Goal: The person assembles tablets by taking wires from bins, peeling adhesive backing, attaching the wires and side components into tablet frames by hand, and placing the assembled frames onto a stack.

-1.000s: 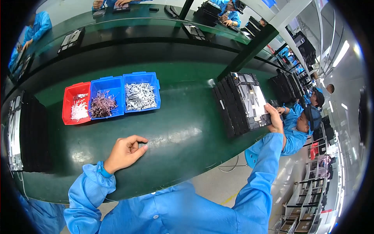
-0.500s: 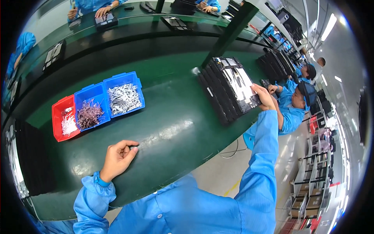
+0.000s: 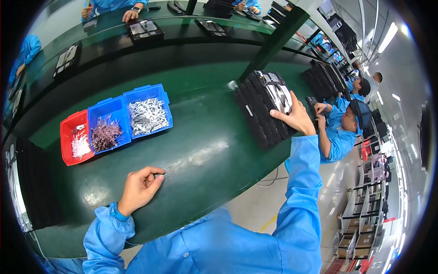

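Right hand (image 3: 301,119) spread wide on a black stack (image 3: 256,116)

At lower left, we hold our left hand (image 3: 140,186) narrow, thumb and forefinger close together, over the green table (image 3: 205,178); whether it pinches something small, we cannot tell. Beyond it, left of centre, we see a red bin (image 3: 66,137) and two blue bins (image 3: 109,107) of small parts. Right of centre, our right hand touches the stack's top; past it sits a co-worker (image 3: 340,146).

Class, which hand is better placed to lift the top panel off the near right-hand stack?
Probably the right hand: it is spread over the top panel, while the left hand is farther off, across the table.
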`<action>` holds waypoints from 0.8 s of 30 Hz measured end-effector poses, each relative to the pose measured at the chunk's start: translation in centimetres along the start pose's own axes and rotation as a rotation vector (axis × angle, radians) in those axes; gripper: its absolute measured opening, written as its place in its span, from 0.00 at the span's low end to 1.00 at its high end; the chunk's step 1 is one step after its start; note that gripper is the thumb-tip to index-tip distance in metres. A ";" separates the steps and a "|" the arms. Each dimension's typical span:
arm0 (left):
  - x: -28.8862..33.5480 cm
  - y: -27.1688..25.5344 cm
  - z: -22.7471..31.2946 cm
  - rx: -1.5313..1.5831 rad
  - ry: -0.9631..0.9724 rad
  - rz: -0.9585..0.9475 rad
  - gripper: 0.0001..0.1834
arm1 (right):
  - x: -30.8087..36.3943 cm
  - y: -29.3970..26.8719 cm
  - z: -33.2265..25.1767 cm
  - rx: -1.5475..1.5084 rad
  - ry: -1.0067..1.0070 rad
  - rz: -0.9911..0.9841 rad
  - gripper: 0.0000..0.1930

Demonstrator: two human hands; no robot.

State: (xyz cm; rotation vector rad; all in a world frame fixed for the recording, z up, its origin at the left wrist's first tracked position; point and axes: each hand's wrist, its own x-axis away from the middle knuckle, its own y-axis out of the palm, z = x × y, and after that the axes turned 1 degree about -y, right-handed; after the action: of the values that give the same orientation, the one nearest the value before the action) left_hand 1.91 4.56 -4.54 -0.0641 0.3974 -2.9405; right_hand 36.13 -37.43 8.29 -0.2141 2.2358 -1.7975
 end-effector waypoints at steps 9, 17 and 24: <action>-0.2 0.1 -0.6 0.023 0.050 -0.023 0.08 | 0.1 0.1 -0.6 -0.137 0.109 0.066 0.66; 0.5 -0.4 -1.1 0.009 0.047 -0.002 0.08 | 0.2 0.5 -1.5 -0.056 0.055 0.028 0.64; -1.0 -0.6 -0.2 -0.029 0.068 -0.054 0.08 | 6.2 0.4 -10.6 -0.309 -0.347 0.519 0.26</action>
State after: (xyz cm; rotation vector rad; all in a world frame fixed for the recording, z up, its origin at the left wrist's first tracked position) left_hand 2.79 5.36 -4.57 0.0223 0.4556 -2.9969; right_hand 27.16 -29.15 9.32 0.0027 2.0581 -1.0610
